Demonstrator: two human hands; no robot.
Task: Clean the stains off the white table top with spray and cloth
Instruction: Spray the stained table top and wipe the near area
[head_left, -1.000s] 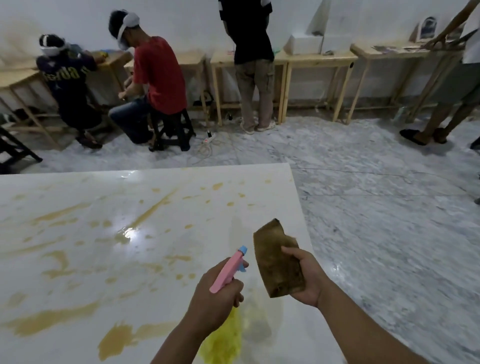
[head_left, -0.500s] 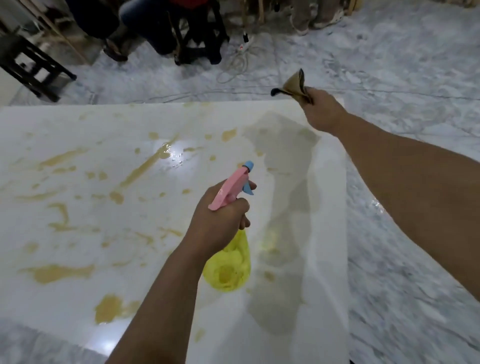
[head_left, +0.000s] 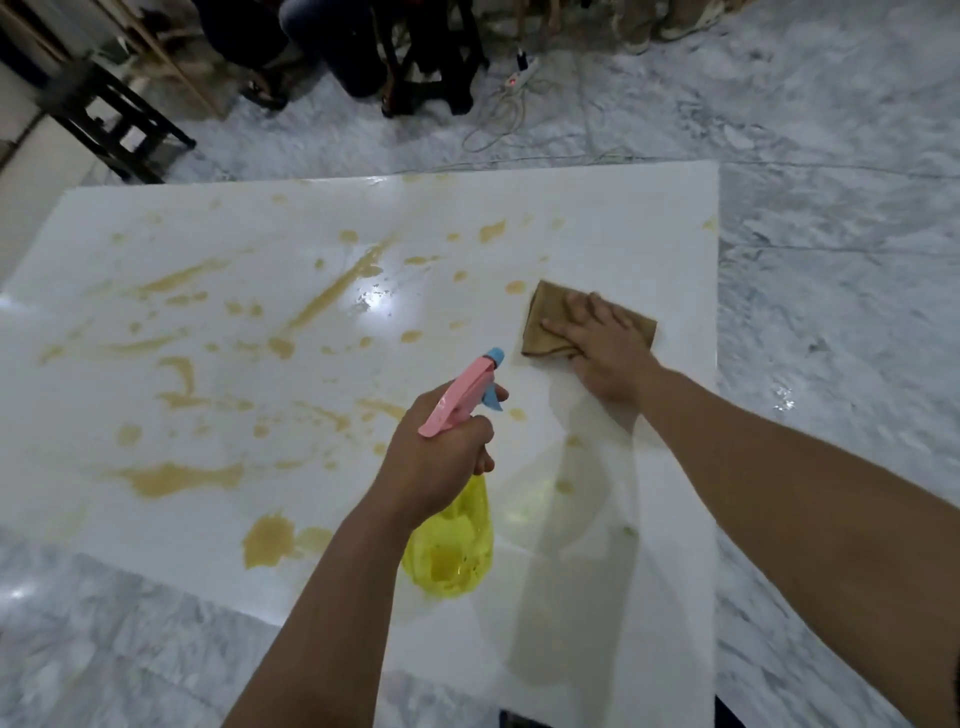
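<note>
Since half a second ago, the right hand (head_left: 605, 349) has come down from the air and now presses the brown cloth (head_left: 550, 322) flat, fingers spread, on the white table top (head_left: 670, 249) near its right edge. Left hand (head_left: 441, 457) grips the spray bottle (head_left: 452, 551) above yellow stains (head_left: 176, 478).

the white table top (head_left: 649, 234) is smooth and glossy; the brown cloth (head_left: 550, 317) looks soft and matt; the spray bottle (head_left: 452, 551) is translucent yellow plastic; the floor (head_left: 831, 208) is polished marble.
</note>
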